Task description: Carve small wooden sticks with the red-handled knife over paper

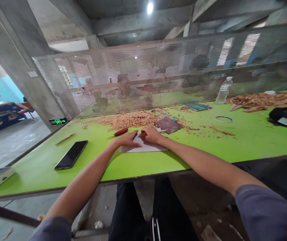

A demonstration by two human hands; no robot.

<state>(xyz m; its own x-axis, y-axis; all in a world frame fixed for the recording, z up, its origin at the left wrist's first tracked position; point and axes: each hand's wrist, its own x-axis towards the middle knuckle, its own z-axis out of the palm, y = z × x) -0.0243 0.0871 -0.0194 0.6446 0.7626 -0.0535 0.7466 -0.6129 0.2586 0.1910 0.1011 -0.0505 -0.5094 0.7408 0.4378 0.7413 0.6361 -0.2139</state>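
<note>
A sheet of white paper lies on the green table in front of me. My left hand rests on its left side, thumb and fingers apart, holding nothing. Over the upper middle of the sheet, my right hand is closed, its fingertips pinched close to the left hand. A short pale piece shows just behind the right hand's knuckles; whether the hand grips it I cannot tell. Beyond the left hand lies a red-handled awl-like tool, its thin metal tip pointing left. A brownish square sheet lies beyond the right hand.
Wood shavings are heaped along a perforated metal screen. A black phone and a thin stick lie left. To the right are a plastic bottle, a ring, a wooden piece and a black strapped object.
</note>
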